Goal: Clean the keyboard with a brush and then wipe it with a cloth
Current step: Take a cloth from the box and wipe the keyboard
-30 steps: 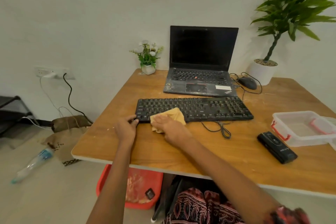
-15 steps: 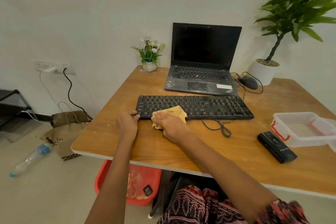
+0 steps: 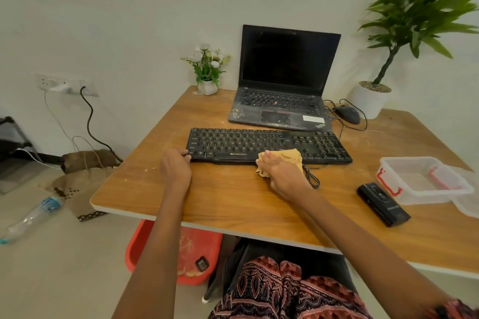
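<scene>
keyboard (image 3: 269,146) | cloth (image 3: 290,159) slid rightward | right hand (image 3: 281,173) pressing

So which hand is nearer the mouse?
Right. The right hand holds the cloth at the keyboard's middle front, below-left of the mouse; the left hand grips its far-left corner.

Pale wall (image 3: 129,8), wooden desk (image 3: 233,204), beige floor (image 3: 64,280), wall socket (image 3: 64,84).
</scene>
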